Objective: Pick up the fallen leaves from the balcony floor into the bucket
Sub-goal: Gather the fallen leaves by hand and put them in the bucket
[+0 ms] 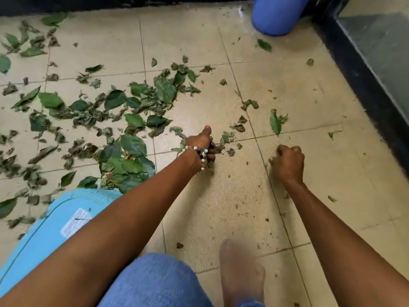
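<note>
Green and dried fallen leaves (115, 120) lie scattered over the beige tiled balcony floor (232, 196), thickest on the left and centre. My left hand (203, 149), wearing a beaded bracelet, grips a bunch of crumpled leaves just above the floor near the centre. A little to its right, my right hand (288, 162) is a fist curled round a few leaf bits. A light blue bucket (44, 235) lies at the lower left, partly behind my left forearm. One larger leaf (275, 122) rests beyond my right hand.
A blue plastic container (276, 16) stands at the far right by the dark wall base. A dark-framed glass door (376, 63) runs along the right edge. My bare foot (241, 273) and blue-clad knee (155, 282) are at the bottom.
</note>
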Demonstrator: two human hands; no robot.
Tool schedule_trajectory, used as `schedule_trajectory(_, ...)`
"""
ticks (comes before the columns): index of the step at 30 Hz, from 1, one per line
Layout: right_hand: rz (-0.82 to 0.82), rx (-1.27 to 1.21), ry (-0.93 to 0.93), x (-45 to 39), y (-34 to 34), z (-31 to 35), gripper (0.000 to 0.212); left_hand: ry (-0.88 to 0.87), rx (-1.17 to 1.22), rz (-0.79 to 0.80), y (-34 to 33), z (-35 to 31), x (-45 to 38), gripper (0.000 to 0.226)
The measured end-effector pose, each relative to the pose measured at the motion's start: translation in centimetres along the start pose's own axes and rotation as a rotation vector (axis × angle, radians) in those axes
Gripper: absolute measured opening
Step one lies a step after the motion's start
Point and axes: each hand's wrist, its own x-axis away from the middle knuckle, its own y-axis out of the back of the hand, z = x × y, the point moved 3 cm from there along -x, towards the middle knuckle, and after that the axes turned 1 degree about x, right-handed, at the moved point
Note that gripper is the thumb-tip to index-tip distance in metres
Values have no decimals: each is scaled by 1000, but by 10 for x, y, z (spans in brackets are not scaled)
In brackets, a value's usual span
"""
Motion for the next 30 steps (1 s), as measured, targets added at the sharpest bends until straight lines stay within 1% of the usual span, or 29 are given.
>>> schedule_trajectory(2, -29, 14, 56, -11, -4, 4, 23, -17, -2, -20, -1, -6, -11, 43)
schedule_trajectory(6, -35, -85, 145, -47, -2, 19, 24, -30, -14, 12, -21, -12, -27, 42)
schedule_trajectory(7, -44, -132, 148, -54, 1, 22, 27, -24, -29, 20, -26, -12, -29, 42)
schedule_trajectory(9, -114, -232, 102, -71, 8, 23, 35, -20, -63, 31, -36, -15, -33, 43)
schedule_trajectory(11, -193, -208, 54, -85, 12, 22, 40, -28, -82, 40, -44, -22, -35, 43)
schedule_trajectory(12, -173, -146, 59, -90, 11, 22, 44, -34, -87, 37, -46, -25, -36, 43)
schedule_trajectory(13, -108, -88, 73, -96, 8, 21, 50, -40, -91, 30, -48, -29, -38, 43)
schedule_trajectory(15, 71, -24, 99, -105, -1, 22, 61, -50, -94, 19, -51, -35, -40, 43)
schedule_trajectory(16, 142, -8, 109, -108, -6, 23, 63, -50, -92, 14, -51, -37, -41, 43)
schedule_trajectory(18, 188, 55, 176, -109, -13, 26, 59, -51, -94, 3, -53, -37, -43, 43)
schedule_trajectory(21, 158, 109, 341, -102, -14, 28, 54, -46, -123, -2, -55, -31, -45, 41)
schedule_trajectory(26, 252, 156, 427, -90, -8, 21, 49, -15, -134, -4, -52, -21, -41, 41)
schedule_trajectory(27, 245, 180, 436, -86, -9, 21, 50, -20, -134, -2, -52, -20, -39, 41)
schedule_trajectory(28, 205, 208, 457, -81, -10, 21, 48, -24, -137, -1, -52, -19, -37, 40)
schedule_trajectory(30, 85, 240, 522, -69, -11, 23, 35, -24, -145, 8, -53, -18, -33, 41)
